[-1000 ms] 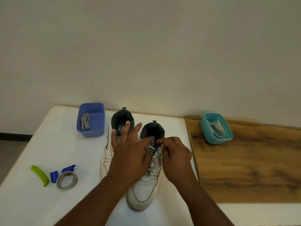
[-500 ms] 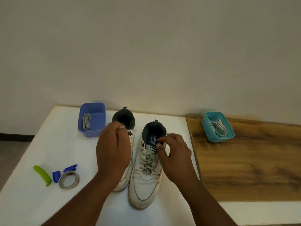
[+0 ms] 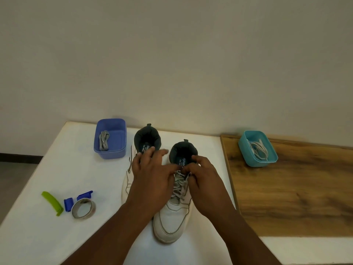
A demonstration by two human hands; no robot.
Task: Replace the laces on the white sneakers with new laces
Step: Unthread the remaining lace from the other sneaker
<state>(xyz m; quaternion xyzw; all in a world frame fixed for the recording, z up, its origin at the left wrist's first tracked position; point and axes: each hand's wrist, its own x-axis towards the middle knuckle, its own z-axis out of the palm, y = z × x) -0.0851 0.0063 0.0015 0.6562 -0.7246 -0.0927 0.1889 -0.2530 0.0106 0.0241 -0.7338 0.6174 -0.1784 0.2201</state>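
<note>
Two white sneakers with dark collars stand side by side on the white table (image 3: 57,169), toes toward me. The right sneaker (image 3: 173,219) carries a grey-white lace (image 3: 179,186) crossed over its tongue. My left hand (image 3: 152,176) lies across the left sneaker (image 3: 129,180) and reaches to the top of the right sneaker's lacing, thumb and forefinger pinched there, other fingers spread. My right hand (image 3: 204,180) pinches the same lace top from the right side. The pinch points are partly hidden by the fingers.
A purple-blue tub (image 3: 110,150) with a grey lace bundle (image 3: 103,140) sits at the back left. A teal tub (image 3: 257,161) with white laces (image 3: 258,150) rests on a wooden board (image 3: 296,197) to the right. A green clip (image 3: 52,203), blue pieces (image 3: 68,204) and a tape ring (image 3: 83,208) lie front left.
My left hand, which had pulled a lace end out to the left over the left sneaker, has come back to the right sneaker's top eyelets. The right hand stayed almost in place.
</note>
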